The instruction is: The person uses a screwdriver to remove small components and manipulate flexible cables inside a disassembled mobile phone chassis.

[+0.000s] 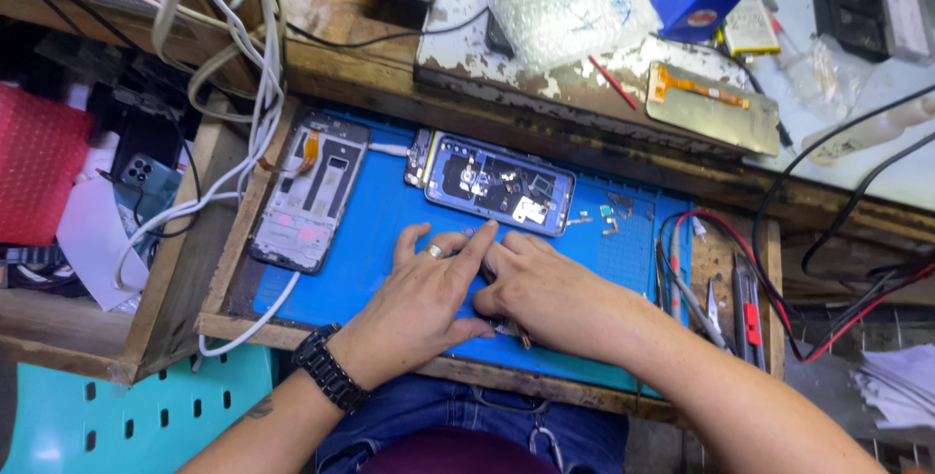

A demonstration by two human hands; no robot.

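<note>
Both hands meet at the centre of the frame, resting on a blue work mat (390, 230) that covers a shallow wooden tray (219, 279). The left hand (424, 289) lies flat on the mat with its fingers spread fairly wide; the forefinger stretches up toward the lower edge of an opened phone (499, 185) just above it — its tip is at or very close to that edge, and I cannot tell whether it touches. A ring (435, 251) sits on one finger and a dark watch (329, 373) on the wrist. The right hand (550, 289) lies just beside the left, touching it, with its fingers curled in and narrow. A small dark tool (514, 334) shows at its lower edge, below the thumb; the grip itself is hidden, so I cannot tell how the fingers hold it.

The opened phone lies slightly tilted across the upper centre of the mat, its inner parts exposed. To its right, small loose metal parts (609, 216) lie scattered on the mat. At centre left — partly on the mat — lies a bare phone frame (312, 191), with white cables (243, 94) running over its upper corner. Hand tools (721, 303) and red and black leads (828, 318) lie at the tray's right end.
</note>
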